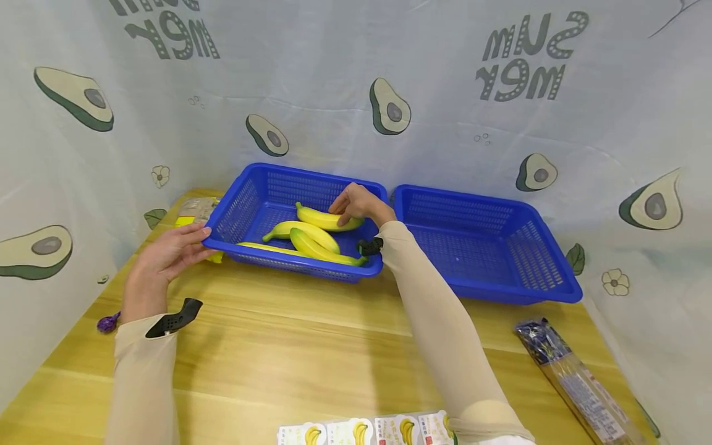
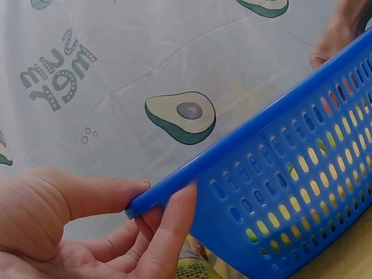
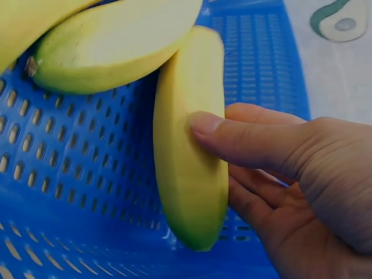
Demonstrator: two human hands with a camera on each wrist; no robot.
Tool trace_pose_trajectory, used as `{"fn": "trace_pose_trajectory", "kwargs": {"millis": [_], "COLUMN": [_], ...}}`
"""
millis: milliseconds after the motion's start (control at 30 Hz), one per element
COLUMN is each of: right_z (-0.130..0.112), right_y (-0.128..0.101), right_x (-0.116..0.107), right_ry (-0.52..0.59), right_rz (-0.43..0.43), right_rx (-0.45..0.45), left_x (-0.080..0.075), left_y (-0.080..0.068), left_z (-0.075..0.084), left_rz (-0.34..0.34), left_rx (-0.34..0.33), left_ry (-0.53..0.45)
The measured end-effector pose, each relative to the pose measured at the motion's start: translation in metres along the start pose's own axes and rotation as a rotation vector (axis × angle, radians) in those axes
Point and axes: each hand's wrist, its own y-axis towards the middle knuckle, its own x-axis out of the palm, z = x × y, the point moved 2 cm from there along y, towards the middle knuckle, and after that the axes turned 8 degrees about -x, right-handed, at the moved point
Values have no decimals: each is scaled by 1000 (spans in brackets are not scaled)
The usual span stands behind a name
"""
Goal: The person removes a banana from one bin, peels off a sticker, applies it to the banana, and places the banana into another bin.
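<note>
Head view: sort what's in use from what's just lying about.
In use:
- right hand gripping a banana
- left hand holding the corner of the left blue basket
- three other bananas in that basket

Lying about:
- empty right blue basket
- long packet
- banana cards
- yellow packet
- purple object

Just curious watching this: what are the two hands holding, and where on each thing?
The right hand grips a banana near its end; the left hand pinches the left basket by its corner rim.
</note>
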Motion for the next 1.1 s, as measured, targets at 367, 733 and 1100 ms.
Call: {"fn": "trace_pose_trajectory", "kwargs": {"millis": [367,733,1100], "right_z": [-17,-29,-41], "right_y": [-18,-45,-87], "right_x": [-16,-28,-36], "right_ry": [-27,85,144], "right_rz": [14,-3,4], "right_rx": [-90,-222,-343], "left_x": [2,1,4], "left_y": [-3,-10,-11], "left_z": [0,-4,-4], "left_rz": [6,-30,-81], "left_rx": [-11,-7,6], "left_ry": [8,-46,-60]}}
